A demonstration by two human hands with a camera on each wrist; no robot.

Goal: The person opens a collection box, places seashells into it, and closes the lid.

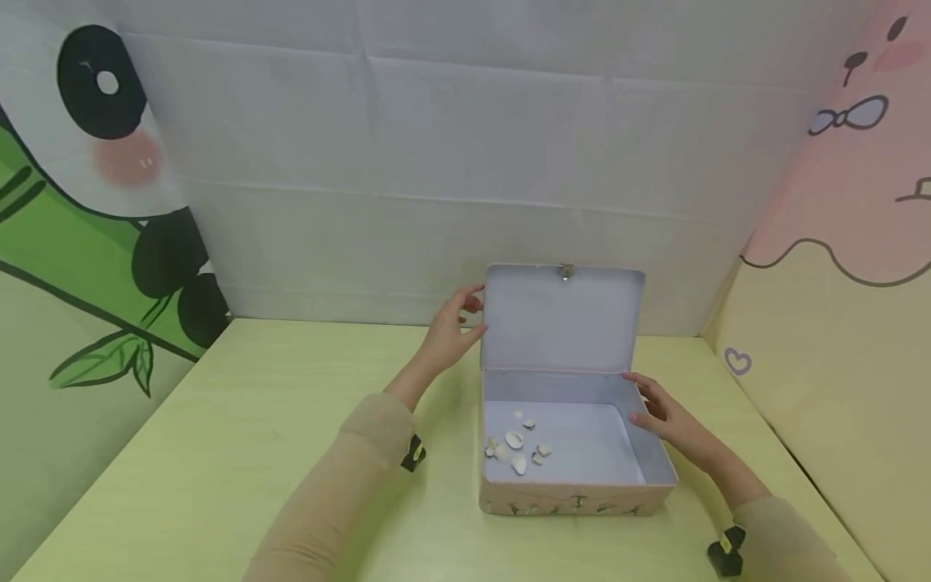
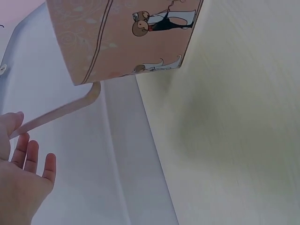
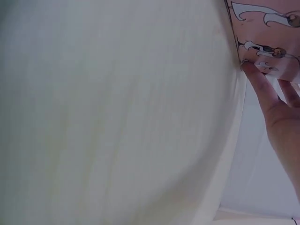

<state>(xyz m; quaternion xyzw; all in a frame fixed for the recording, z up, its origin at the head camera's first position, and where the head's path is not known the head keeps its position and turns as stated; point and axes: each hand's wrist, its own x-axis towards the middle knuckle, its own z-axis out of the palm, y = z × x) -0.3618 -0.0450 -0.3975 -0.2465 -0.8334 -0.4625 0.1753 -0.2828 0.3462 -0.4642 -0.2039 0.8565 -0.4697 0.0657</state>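
A pink tin box (image 1: pixel 534 499) with a pale inside stands on the table, its hinged lid (image 1: pixel 563 319) raised at the back. Several small white seashells (image 1: pixel 514 440) lie in the left part of the box. My left hand (image 1: pixel 449 333) pinches the left edge of the lid between thumb and fingers; the left wrist view shows the thumb on that edge (image 2: pixel 58 112). At the right rear corner of the box, my right hand (image 1: pixel 665 416) grips the side, with the thumb by the rim. In the right wrist view, a fingertip touches the printed side wall (image 3: pixel 262 42).
The pale yellow table (image 1: pixel 240 453) ends at a white cloth backdrop (image 1: pixel 407 162). Panels with cartoon prints stand at the left (image 1: pixel 94 299) and right (image 1: pixel 836 339). A small metal clasp (image 1: pixel 566 273) sits on the lid's top edge.
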